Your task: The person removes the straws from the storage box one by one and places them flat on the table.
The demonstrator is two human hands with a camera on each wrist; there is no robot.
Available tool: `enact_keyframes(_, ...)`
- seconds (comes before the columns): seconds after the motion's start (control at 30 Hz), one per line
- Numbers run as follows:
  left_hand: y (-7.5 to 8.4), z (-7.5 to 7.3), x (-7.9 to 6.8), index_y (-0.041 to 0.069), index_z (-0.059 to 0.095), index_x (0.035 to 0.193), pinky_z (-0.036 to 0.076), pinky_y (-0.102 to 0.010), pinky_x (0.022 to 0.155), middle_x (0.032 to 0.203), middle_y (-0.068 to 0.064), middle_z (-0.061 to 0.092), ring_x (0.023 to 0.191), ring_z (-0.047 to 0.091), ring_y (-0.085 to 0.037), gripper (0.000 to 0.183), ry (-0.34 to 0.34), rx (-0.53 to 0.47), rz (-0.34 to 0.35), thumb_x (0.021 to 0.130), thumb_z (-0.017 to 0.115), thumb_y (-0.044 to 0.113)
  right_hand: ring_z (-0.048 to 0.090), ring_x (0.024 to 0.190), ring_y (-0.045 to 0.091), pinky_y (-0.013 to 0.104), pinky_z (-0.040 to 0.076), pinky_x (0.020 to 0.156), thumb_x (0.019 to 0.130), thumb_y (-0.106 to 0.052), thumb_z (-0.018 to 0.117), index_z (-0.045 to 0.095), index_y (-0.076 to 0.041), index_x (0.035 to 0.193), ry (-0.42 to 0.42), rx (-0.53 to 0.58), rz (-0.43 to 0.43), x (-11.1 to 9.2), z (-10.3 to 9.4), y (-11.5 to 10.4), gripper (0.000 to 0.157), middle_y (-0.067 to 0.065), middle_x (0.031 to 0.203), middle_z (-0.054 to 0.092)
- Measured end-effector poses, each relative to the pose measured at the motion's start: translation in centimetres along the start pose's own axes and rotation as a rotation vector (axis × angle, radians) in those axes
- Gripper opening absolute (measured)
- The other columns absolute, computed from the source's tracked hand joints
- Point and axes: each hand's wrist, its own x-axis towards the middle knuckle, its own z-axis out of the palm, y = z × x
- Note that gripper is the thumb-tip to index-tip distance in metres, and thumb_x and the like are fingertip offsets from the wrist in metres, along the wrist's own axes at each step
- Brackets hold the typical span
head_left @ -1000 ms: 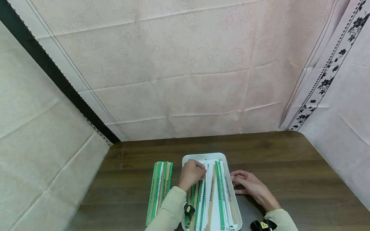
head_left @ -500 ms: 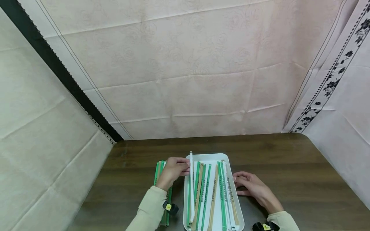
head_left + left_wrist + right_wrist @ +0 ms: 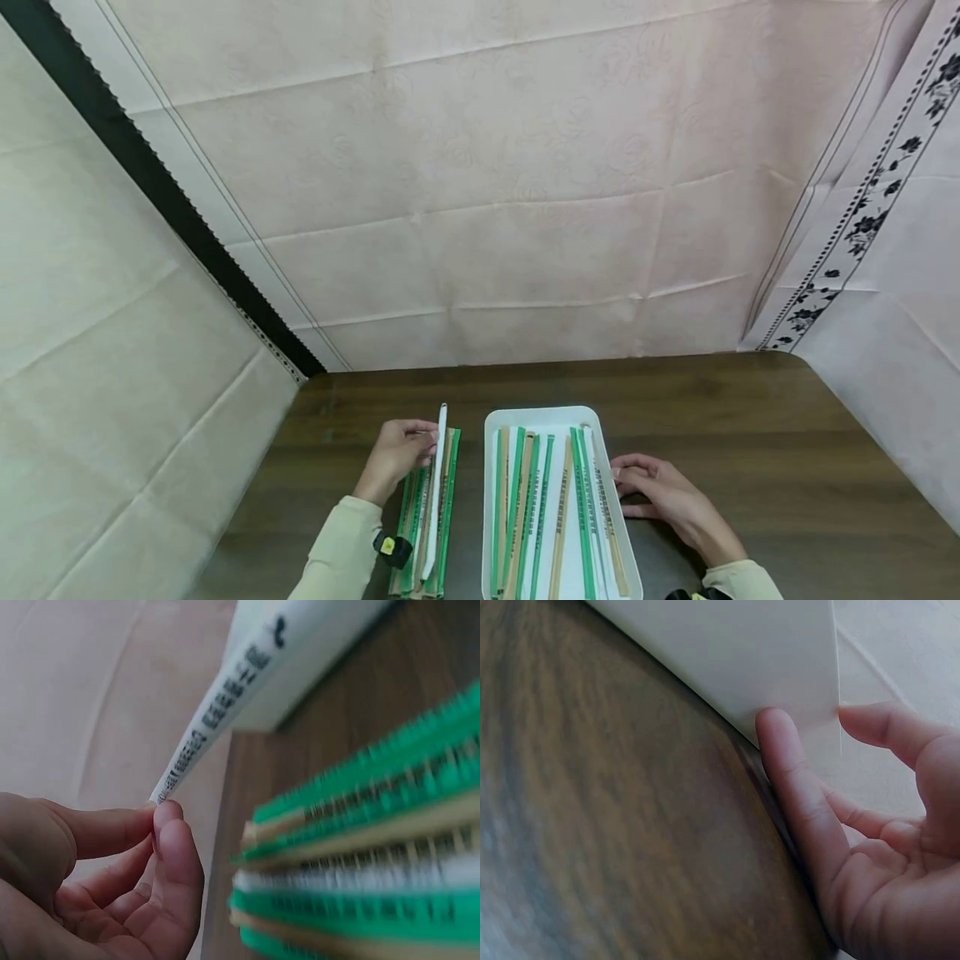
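My left hand [image 3: 397, 460] pinches the far end of a slim white wrapped stick [image 3: 434, 508] between thumb and fingers. Black print runs along the stick [image 3: 221, 705] in the left wrist view. It is held over a row of green, tan and white wrapped sticks [image 3: 452, 479] lying side by side on the table, left of a white tray [image 3: 540, 416]. More such sticks [image 3: 582, 500] lie lengthwise in the tray. My right hand [image 3: 667, 500] is at the tray's right side; its extended index finger [image 3: 780, 742] touches the outer wall, and the thumb meets the edge.
The brown wooden table [image 3: 735, 417] reaches back to a pale cloth wall [image 3: 525, 250]. Cloth hangs on both sides too, with a black band [image 3: 157, 183] at left and a floral strip [image 3: 862, 217] at right.
My left hand has carried the white wrapped stick leftward out of the tray to above the row on the table. My right hand stays by the tray's right side.
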Motion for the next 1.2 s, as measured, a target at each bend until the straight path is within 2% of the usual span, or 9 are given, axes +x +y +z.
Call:
enact_keyframes(0.13, -0.8, -0.9, -0.1, -0.010, 0.070, 0.118, 0.057, -0.027, 0.064, 0.092, -0.016, 0.069, 0.077, 0.065, -0.018, 0.020, 0.041, 0.060, -0.009, 0.104, 0.062, 0.001, 0.065, 0.104, 0.022, 0.040, 0.063, 0.085, 0.107, -0.026, 0.063, 0.053, 0.008, 0.140, 0.010, -0.002, 0.004, 0.0, 0.1, 0.0, 0.048, 0.013, 0.121, 0.065)
enact_keyframes(0.37, -1.7, -1.4, 0.0, -0.008, 0.073, 0.115, 0.061, -0.033, 0.070, 0.095, -0.015, 0.071, 0.079, 0.067, -0.019, 0.018, 0.092, 0.178, -0.044, 0.103, 0.064, 0.002, 0.065, 0.103, 0.022, 0.040, 0.063, 0.085, 0.107, -0.025, 0.064, 0.051, 0.009, 0.141, 0.026, 0.015, 0.019, 0.0, 0.3, -0.1, 0.050, 0.013, 0.120, 0.065)
enact_keyframes(0.77, -3.0, -3.2, 0.3, -0.008, 0.072, 0.119, 0.061, -0.032, 0.073, 0.101, -0.017, 0.070, 0.085, 0.067, -0.021, 0.021, 0.086, 0.170, -0.075, 0.106, 0.062, 0.005, 0.064, 0.102, 0.022, 0.041, 0.063, 0.084, 0.105, -0.024, 0.066, 0.051, 0.008, 0.142, 0.058, -0.009, 0.027, 0.3, 0.3, -0.2, 0.051, 0.013, 0.118, 0.067)
enact_keyframes(1.0, -4.4, -3.0, 0.5, -0.003, 0.075, 0.112, 0.061, -0.030, 0.070, 0.096, -0.012, 0.074, 0.082, 0.068, -0.019, 0.016, 0.145, 0.207, -0.102, 0.103, 0.067, 0.008, 0.065, 0.102, 0.022, 0.040, 0.063, 0.084, 0.105, -0.024, 0.067, 0.051, 0.009, 0.142, 0.045, 0.001, 0.024, 0.2, 0.3, 0.0, 0.052, 0.011, 0.115, 0.069)
enact_keyframes(1.2, -4.0, -3.0, 0.2, 0.001, 0.077, 0.108, 0.061, -0.032, 0.064, 0.092, -0.010, 0.075, 0.075, 0.070, -0.019, 0.016, 0.223, 0.316, -0.046, 0.100, 0.071, 0.013, 0.065, 0.102, 0.022, 0.040, 0.063, 0.084, 0.106, -0.024, 0.065, 0.051, 0.009, 0.141, 0.028, 0.004, 0.019, 0.2, 0.2, 0.0, 0.050, 0.011, 0.116, 0.069)
